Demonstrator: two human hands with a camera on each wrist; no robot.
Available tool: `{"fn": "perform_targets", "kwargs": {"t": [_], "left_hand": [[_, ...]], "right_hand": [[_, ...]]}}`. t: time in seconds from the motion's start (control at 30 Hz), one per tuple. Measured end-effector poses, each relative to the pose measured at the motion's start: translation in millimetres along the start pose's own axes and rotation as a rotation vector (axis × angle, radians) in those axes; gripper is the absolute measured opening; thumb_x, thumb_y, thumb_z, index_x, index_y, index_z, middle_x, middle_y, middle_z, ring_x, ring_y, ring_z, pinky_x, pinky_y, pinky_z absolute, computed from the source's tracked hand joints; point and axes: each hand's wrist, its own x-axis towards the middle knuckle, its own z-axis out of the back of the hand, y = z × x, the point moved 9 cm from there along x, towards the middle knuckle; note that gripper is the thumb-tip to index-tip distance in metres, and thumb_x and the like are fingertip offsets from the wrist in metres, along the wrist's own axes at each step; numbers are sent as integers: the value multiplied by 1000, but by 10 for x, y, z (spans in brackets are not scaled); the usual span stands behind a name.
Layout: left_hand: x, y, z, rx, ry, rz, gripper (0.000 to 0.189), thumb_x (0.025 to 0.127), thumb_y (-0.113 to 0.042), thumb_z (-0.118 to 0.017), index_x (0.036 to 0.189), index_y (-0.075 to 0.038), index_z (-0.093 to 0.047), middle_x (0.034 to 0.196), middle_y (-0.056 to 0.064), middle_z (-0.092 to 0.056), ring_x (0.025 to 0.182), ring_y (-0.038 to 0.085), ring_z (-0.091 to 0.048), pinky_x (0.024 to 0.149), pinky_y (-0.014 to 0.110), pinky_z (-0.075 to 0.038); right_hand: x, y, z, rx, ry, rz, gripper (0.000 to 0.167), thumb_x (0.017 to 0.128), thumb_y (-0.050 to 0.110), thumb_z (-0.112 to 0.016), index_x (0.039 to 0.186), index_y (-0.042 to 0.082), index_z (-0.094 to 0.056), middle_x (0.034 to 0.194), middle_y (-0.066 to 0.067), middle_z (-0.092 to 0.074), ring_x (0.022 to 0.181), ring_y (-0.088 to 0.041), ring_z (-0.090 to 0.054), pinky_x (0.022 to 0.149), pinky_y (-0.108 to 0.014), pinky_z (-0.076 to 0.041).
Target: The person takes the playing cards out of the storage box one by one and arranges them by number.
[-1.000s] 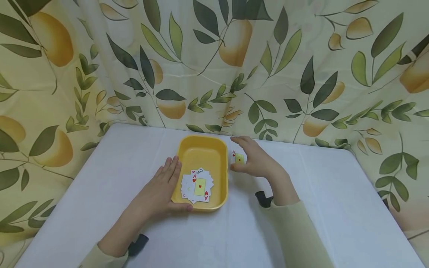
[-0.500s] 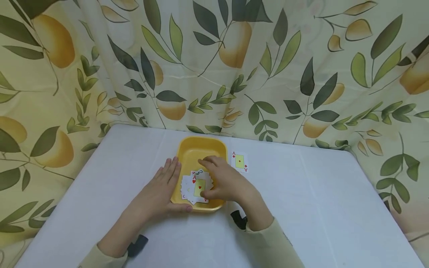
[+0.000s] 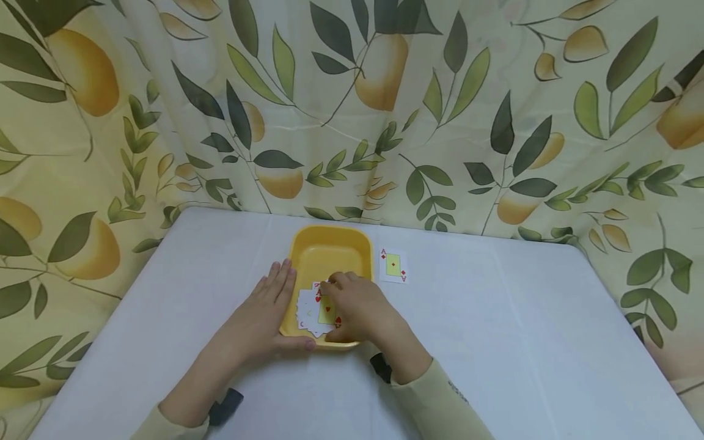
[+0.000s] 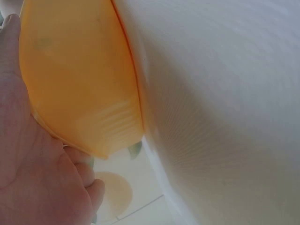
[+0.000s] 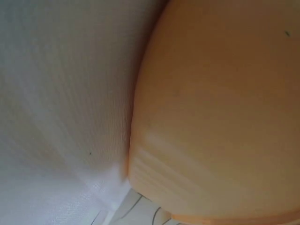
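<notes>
In the head view a yellow tray stands on the white table, with a stack of playing cards at its near end. The ace of hearts lies on top. My left hand rests along the tray's left side, fingers straight and thumb at the near corner; its palm is against the rim in the left wrist view. My right hand reaches over the right rim, fingertips at the ace's far edge and thumb by its near edge. I cannot tell whether it pinches the card. The right wrist view shows only the tray's outer wall.
An ace of diamonds lies face up on the table, just right of the tray. A curtain printed with leaves and fruit hangs behind the table's far edge.
My right hand has moved left and nearer, from over the ace of diamonds to the cards in the tray, and its fingers have come down at the ace of hearts. The left hand stays put.
</notes>
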Motion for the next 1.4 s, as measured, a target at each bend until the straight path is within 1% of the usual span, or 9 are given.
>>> {"fn": "perform_targets", "kwargs": {"t": [0.1,0.23,0.3,0.47,0.63,0.9,1.1,1.23,1.4], "left_hand": [[-1,1,10,5,-1,1,133,71,-93,-46,158,0,-11,168,15,-1,155,33,-3,124,49,-18],[12,-3,20,2,0,2,133,71,-94,-45,159,-1,-10,168,15,0,155,31,-1,124,49,-17],[20,-1,22,0,3,7,133,70,-95,-44,159,-1,-10,168,14,0,155,31,0,124,49,-17],[36,4,22,12,-7,0,135,68,-96,-43,159,0,-11,168,15,-2,155,32,-3,124,49,-18],[36,5,8,11,-8,-7,135,69,-96,-42,158,0,-11,167,16,-2,154,33,-4,123,49,-18],[38,9,-1,-8,4,8,135,69,-95,-45,159,0,-12,168,15,-2,155,32,-2,124,49,-18],[14,4,-4,2,5,7,133,70,-94,-46,158,0,-13,167,16,-3,154,33,-3,123,49,-19],[-11,-2,3,3,-3,2,133,71,-93,-46,158,1,-13,167,16,-4,154,34,-5,123,49,-20],[-15,-2,6,-11,-10,4,134,70,-93,-48,159,0,-12,168,15,-3,155,33,-3,123,49,-19]], "right_hand": [[3,13,9,-30,-4,10,83,68,55,-84,136,13,-60,132,-3,-58,117,-21,-55,101,-36,-50],[5,-2,5,-59,12,0,83,69,56,-83,139,16,-59,130,-2,-59,115,-20,-56,99,-36,-51],[8,-10,3,-61,19,-6,84,69,55,-84,140,18,-57,129,-1,-58,114,-20,-57,96,-36,-51],[14,-6,9,-62,21,-8,85,69,56,-84,141,20,-57,125,0,-59,107,-19,-56,90,-35,-53],[11,-2,8,-54,16,-2,87,68,57,-84,142,19,-56,122,1,-58,103,-17,-53,88,-33,-51],[-1,-20,24,40,-8,3,93,67,55,-86,145,18,-52,122,1,-52,105,-15,-47,88,-29,-50],[-14,-46,71,131,-37,-12,94,66,41,-89,148,15,-49,124,1,-49,109,-15,-44,92,-26,-49],[-30,-65,141,210,-61,-21,92,68,34,-90,148,15,-49,127,0,-48,112,-15,-44,96,-26,-51],[-73,-143,289,291,-111,-42,95,64,34,-93,147,18,-49,132,0,-47,114,-13,-44,99,-27,-51]]}}
